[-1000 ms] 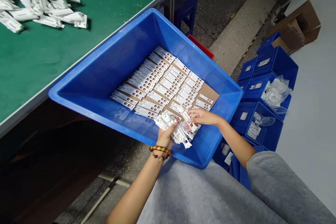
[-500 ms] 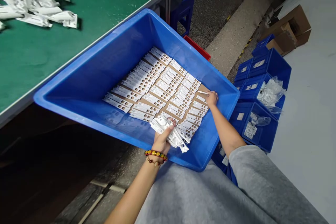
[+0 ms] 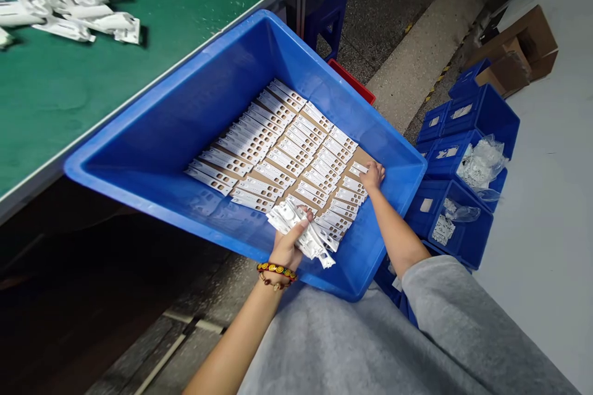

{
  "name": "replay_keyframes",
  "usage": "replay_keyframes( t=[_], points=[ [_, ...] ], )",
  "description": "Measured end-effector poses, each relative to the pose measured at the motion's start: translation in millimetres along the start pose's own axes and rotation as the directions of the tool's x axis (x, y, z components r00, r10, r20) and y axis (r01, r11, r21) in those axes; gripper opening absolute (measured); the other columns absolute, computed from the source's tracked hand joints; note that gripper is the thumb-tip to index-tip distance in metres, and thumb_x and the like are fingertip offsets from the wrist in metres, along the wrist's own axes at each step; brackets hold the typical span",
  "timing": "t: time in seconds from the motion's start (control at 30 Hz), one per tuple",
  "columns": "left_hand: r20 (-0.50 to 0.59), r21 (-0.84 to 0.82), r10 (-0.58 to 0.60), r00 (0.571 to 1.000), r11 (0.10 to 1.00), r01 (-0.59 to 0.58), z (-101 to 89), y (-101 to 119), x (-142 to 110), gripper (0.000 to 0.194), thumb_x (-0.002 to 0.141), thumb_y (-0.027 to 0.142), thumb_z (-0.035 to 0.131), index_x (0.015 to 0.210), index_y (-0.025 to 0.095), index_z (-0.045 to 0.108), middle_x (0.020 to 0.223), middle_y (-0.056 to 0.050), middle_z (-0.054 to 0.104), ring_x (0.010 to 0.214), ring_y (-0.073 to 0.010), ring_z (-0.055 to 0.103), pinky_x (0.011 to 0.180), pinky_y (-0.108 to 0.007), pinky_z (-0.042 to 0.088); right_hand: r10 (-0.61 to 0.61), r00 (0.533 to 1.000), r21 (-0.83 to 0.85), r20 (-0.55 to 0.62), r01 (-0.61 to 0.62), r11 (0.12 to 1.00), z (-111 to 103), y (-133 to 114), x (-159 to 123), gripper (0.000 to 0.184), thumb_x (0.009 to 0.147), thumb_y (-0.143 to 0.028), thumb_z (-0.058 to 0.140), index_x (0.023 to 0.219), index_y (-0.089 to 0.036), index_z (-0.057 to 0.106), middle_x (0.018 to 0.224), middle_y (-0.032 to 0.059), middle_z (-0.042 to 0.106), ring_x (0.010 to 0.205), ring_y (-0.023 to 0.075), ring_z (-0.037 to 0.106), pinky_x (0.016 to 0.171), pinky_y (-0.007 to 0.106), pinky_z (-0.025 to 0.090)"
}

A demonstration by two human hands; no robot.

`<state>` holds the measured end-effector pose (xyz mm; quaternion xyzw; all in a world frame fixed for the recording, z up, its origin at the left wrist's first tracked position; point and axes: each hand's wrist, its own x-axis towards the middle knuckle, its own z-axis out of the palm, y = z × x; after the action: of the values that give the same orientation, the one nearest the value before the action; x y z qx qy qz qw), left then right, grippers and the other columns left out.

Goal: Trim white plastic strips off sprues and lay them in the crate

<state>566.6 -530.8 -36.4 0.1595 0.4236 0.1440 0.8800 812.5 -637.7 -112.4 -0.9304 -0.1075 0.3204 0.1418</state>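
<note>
A large blue bin [image 3: 167,83] holds rows of flat white plastic strips [image 3: 293,154] with oval holes, laid on a cardboard sheet [image 3: 368,159]. My left hand [image 3: 291,245], wearing bracelets at the wrist, is closed around a bundle of white plastic strips [image 3: 303,231] over the bin's near side. At the right end of the rows, my right hand [image 3: 374,176] has its fingers on the end of a single white plastic strip [image 3: 357,168], which lies nearly flat on the cardboard. Its fingertips are partly hidden.
A green table [image 3: 152,92] to the left carries a pile of white plastic parts [image 3: 69,9]. Blue crates [image 3: 479,231] with bagged parts stand along the wall at right, near an open cardboard box [image 3: 532,43]. Behind the bin are a red tray [image 3: 352,81] and a blue stool [image 3: 331,9].
My right hand has lowered slightly, and the strip in it has turned from edge-on to nearly flat against the cardboard. My left hand keeps its bundle. The view has shifted slightly.
</note>
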Motion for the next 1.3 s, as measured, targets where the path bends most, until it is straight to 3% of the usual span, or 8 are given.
replay_keyframes(
  t=[0.17,0.23,0.3,0.47,0.77,0.93,1.1,1.3],
  points=[
    [-0.025,-0.014,-0.012,1.0,1.0,0.012,4.2,2.2,-2.5,0.045,0.048,0.025,0.088,0.086,0.018,0.065,0.07,0.002,0.063,0.061,-0.013,0.058,0.056,-0.025,0.052,-0.2,0.857,0.192,0.476,0.12,0.974,-10.7,-40.2,-53.4,0.019,0.086,-0.035,0.065,0.093,-0.017,0.065,0.085,0.0023,0.068,0.078,0.0131,0.061,0.074,0.025,0.05],
    [-0.021,0.008,-0.011,1.0,1.0,0.011,4.9,2.7,-3.7,0.044,0.049,0.026,0.088,0.086,0.018,0.064,0.071,0.002,0.064,0.059,-0.0128,0.058,0.056,-0.026,0.053,-0.346,0.451,0.359,0.823,0.059,0.932,-12.3,-49.5,-86.1,0.026,0.082,-0.038,0.071,0.092,-0.015,0.062,0.08,0.0011,0.067,0.071,0.012,0.063,0.069,0.024,0.051],
    [-0.013,0.044,-0.008,1.0,0.999,0.009,4.8,2.9,-5.2,0.045,0.051,0.026,0.087,0.088,0.018,0.065,0.073,0.001,0.066,0.059,-0.0136,0.06,0.059,-0.028,0.054,-0.401,0.292,0.43,0.868,-0.038,0.902,-15.0,-53.4,-114.3,0.035,0.077,-0.042,0.076,0.091,-0.016,0.058,0.074,-0.0017,0.065,0.064,0.0115,0.063,0.063,0.024,0.052],
    [0.001,0.133,-0.049,0.999,0.99,0.049,3.0,0.1,-5.9,0.052,0.055,0.03,0.086,0.101,0.017,0.066,0.087,-0.005,0.073,0.062,-0.0159,0.063,0.067,-0.034,0.056,-0.41,0.379,0.457,0.829,-0.039,0.888,-36.7,-45.7,-124.9,0.033,0.082,-0.044,0.071,0.092,-0.016,0.058,0.075,-0.0003,0.067,0.064,0.0113,0.064,0.061,0.022,0.052],
    [-0.137,0.157,-0.064,0.989,0.984,0.085,0.3,-10.1,8.0,0.049,0.047,0.032,0.087,0.089,0.016,0.067,0.093,-0.007,0.074,0.065,-0.0167,0.064,0.069,-0.034,0.054,-0.283,0.724,0.298,0.629,0.112,0.948,-49.1,-41.1,-25.3,0.011,0.073,-0.022,0.076,0.077,-0.013,0.07,0.069,0.0013,0.07,0.06,0.0105,0.062,0.059,0.02,0.049],
    [-0.172,0.078,-0.075,0.982,0.993,0.089,0.5,-7.0,7.8,0.047,0.048,0.028,0.087,0.086,0.017,0.062,0.073,0.001,0.069,0.057,-0.0137,0.062,0.062,-0.03,0.054,-0.079,0.99,0.169,0.115,0.059,0.984,-46.4,-21.8,9.9,0.016,0.083,-0.018,0.062,0.094,-0.012,0.072,0.085,0.0079,0.073,0.071,0.0152,0.067,0.067,0.024,0.053],
    [-0.148,0.043,-0.097,0.984,0.994,0.104,-0.1,-8.9,7.3,0.046,0.05,0.026,0.086,0.088,0.017,0.062,0.067,0.003,0.066,0.053,-0.0131,0.061,0.056,-0.028,0.055,0.027,0.957,0.057,-0.287,-0.011,0.998,-35.7,16.5,22.7,0.032,0.085,-0.008,0.047,0.108,-0.009,0.069,0.115,0.017,0.066,0.103,0.023,0.063,0.095,0.035,0.047],
    [-0.15,0.033,-0.117,0.982,0.992,0.123,-0.9,-8.1,8.4,0.045,0.05,0.023,0.085,0.088,0.016,0.062,0.068,0.002,0.067,0.055,-0.0141,0.063,0.058,-0.03,0.058,-0.037,0.909,-0.034,-0.415,0.026,0.999,-14.3,32.3,29.4,0.037,0.084,-0.006,0.046,0.114,-0.009,0.068,0.119,0.0168,0.061,0.109,0.0221,0.059,0.099,0.03,0.043]
  ],
)
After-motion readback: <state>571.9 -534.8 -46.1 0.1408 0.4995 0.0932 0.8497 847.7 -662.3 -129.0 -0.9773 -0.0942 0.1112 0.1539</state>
